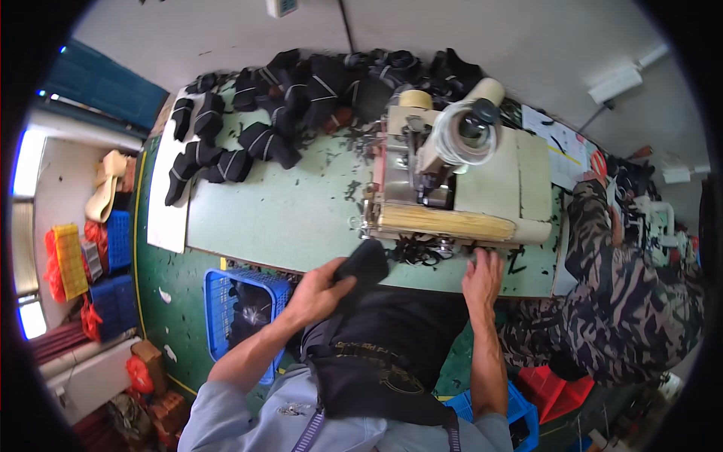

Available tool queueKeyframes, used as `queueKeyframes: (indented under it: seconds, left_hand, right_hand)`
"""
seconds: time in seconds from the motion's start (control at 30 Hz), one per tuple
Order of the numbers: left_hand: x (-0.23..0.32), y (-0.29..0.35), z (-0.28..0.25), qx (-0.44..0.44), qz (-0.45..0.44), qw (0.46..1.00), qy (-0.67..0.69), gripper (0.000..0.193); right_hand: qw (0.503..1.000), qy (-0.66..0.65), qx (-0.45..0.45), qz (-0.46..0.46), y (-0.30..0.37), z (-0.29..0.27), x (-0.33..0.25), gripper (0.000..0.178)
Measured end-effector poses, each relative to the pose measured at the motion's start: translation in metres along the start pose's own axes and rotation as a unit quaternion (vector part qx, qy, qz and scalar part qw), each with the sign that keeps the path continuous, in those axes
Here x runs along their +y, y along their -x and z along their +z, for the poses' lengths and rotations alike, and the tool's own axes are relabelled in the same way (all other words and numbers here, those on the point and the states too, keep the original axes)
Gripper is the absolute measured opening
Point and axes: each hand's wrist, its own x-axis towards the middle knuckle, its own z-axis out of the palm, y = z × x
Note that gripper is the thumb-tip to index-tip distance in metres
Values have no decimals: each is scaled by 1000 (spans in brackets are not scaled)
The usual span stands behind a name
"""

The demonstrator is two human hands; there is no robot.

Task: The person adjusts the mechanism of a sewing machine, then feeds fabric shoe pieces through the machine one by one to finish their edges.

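Observation:
My left hand [320, 292] is closed around a black sock [364, 265], raised just in front of the table edge. At the front right of a sewing machine [422, 169], my right hand [483, 280] reaches over the table edge, fingers apart and slightly bent, with nothing visible in them. The machine has a yellowish padded bar [444, 222] along its front and a cone of white thread [461, 135] on top. Black fabric scraps [418, 250] lie heaped below the bar, between my hands.
Tied bundles of black socks [320, 94] cover the back and left of the pale green table [279, 218]. A blue basket [211, 301] stands at left, blue [527, 410] and red crates [553, 388] at lower right. A person in camouflage [625, 301] sits at right, by red scissors [598, 163].

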Motion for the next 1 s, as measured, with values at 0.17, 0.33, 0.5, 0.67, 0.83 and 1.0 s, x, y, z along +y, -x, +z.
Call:
queueKeyframes:
  seconds: [0.17,0.33,0.5,0.67,0.83,1.0]
  left_hand:
    - [-1,14,26,72,63,983,-159,48]
    - [3,21,30,88,229,924,-295,53]
    - [14,34,17,42,125,974,-184,60]
    - [22,36,0,-13,-18,1000,-15,61]
    - [22,36,-7,-50,-75,996,25,62]
    - [24,39,-10,-36,-44,996,-74,59]
  right_hand:
    - [928,-369,-35,41,35,-33,-67,27]
    - [659,-680,-264,181,49,-41,-146,30]
    - [625,-693,-279,226,36,-37,-158,27]
    - [614,-690,-314,220,35,-44,-156,25]
    - [652,-654,-320,211,32,-50,-161,20]
    - [668,-644,-325,184,33,-48,-162,21]
